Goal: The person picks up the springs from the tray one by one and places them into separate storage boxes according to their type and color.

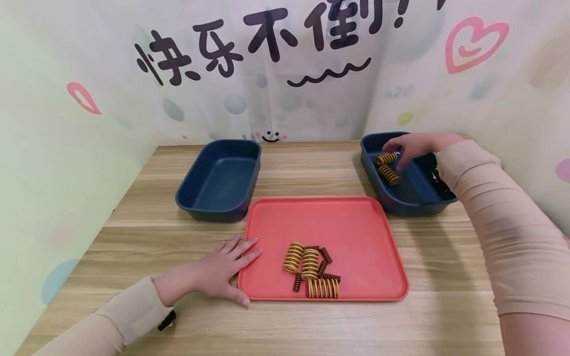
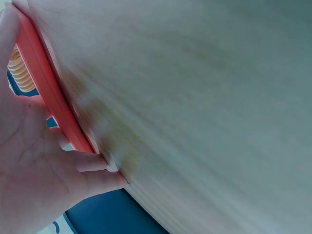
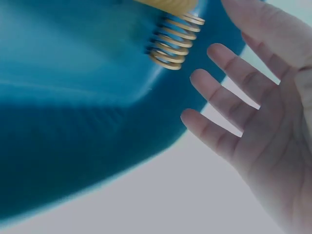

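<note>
My left hand [image 1: 213, 274] rests with spread fingers on the left edge of the red tray [image 1: 356, 247]. On the tray lie three large gold springs [image 1: 323, 289] and several small dark springs [image 1: 326, 255]. Over the right blue bin [image 1: 401, 207], my right hand [image 1: 416, 147] reaches in with its fingers apart. Below and beside its fingertips sit two gold springs [image 1: 389, 174]. One gold spring [image 3: 173, 41] shows near the fingers in the right wrist view, apart from them. The palm there holds nothing.
Another blue bin [image 1: 218, 215] stands at the back left of the wooden table [image 1: 307, 173]. Dark items [image 1: 440, 183] lie along the right side of the right bin, partly hidden by the sleeve. A printed cloth [image 1: 289, 109] hangs behind the table.
</note>
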Demonstrator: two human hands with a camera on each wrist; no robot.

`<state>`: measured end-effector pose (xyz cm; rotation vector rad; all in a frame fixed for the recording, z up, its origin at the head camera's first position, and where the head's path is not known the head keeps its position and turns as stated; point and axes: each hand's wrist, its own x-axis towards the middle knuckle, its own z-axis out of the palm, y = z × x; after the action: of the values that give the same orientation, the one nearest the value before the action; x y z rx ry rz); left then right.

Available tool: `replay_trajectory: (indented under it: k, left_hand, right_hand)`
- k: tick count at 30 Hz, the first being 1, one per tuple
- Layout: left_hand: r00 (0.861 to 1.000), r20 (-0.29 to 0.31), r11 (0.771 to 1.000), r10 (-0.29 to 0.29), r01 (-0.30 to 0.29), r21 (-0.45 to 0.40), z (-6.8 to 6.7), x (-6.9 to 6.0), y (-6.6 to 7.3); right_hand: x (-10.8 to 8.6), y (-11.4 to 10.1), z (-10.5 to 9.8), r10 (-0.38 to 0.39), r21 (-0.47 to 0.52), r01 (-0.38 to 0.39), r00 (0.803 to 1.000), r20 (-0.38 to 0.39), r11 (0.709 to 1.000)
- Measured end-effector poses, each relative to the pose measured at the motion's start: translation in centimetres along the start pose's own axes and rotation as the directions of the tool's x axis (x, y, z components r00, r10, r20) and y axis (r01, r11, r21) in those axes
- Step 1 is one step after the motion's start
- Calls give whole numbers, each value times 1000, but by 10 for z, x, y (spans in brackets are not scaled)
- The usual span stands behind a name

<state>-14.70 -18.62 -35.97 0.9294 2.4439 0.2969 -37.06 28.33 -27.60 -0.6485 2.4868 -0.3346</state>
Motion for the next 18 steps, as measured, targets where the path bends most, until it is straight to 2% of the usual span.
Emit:
replay_trajectory:
  k: [11,18]
  left_hand:
    - [1000,8,1000,-11,11,14,0,0,0]
    - [1000,3,1000,-13,13,11,0,0,0]
  right_hand:
    - [-14,-33,-17,-24,-21,23,999,-47,1000]
    - [-21,-58,-17,-72,-133,61,994,-84,989]
